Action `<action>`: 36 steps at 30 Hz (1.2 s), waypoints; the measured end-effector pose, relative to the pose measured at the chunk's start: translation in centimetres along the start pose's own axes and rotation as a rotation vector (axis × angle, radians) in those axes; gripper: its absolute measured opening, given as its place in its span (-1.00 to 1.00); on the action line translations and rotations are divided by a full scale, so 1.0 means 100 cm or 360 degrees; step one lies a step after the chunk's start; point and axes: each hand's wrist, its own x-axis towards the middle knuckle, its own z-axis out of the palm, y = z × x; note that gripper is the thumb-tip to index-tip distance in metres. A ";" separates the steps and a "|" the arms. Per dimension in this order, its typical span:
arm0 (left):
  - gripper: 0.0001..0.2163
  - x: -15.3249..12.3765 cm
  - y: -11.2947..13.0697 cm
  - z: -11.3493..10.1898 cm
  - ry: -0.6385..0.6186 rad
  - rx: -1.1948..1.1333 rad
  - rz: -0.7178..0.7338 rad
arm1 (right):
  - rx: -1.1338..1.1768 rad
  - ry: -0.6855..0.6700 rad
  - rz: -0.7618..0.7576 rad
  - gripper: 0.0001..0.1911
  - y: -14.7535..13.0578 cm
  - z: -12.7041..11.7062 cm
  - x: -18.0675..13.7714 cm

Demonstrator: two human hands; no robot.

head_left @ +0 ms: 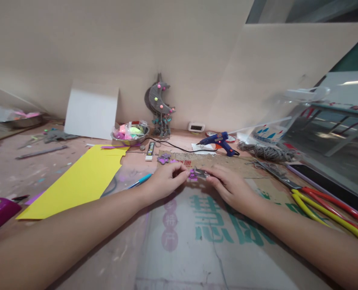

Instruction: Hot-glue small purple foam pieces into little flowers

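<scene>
Between finger and thumb, my left hand (169, 179) pinches a small purple cut-out (192, 174) above the cardboard. My right hand (231, 187) is closed on what looks like a small pair of scissors (201, 173); its dark grey blades point left and meet the purple piece, while my fingers hide the handles. Just behind my left hand lies a purple flower shape with grey edging (164, 158). Both hands are over a printed cardboard sheet (179, 262).
Yellow paper (76, 183) and a blue pen (139, 181) lie left. A blue glue gun (216, 139) with its cord and a bowl of colourful material (130, 135) stand behind. Large red-and-yellow-handled scissors (302, 191), a phone (332, 187) and grey yarn (265, 152) are right. A moon ornament (159, 98) is by the wall.
</scene>
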 end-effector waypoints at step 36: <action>-0.78 0.000 0.000 -0.003 0.0310 -0.0018 0.0041 | 0.0031 -0.0028 -0.0066 -0.75 -0.014 -0.014 -0.001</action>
